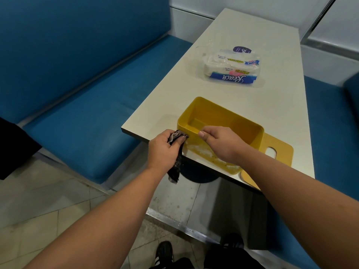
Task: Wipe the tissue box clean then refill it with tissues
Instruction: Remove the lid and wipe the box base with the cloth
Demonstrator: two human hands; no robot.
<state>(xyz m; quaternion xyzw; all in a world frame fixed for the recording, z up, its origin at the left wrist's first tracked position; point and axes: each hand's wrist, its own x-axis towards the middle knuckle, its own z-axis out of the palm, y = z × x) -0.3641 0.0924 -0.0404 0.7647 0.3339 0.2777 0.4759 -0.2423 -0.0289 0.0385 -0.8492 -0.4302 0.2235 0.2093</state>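
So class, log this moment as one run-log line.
step: wiping | left hand: cloth on tissue box | right hand: steadies rim | tissue pack: unopened

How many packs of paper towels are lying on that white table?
2. One clear plastic pack with a blue Reach label lies in the middle of the white table; a second similar pack sits directly behind it, touching. Others may hide behind them.

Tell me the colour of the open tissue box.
Mustard yellow: the tissue box shows best in the head view.
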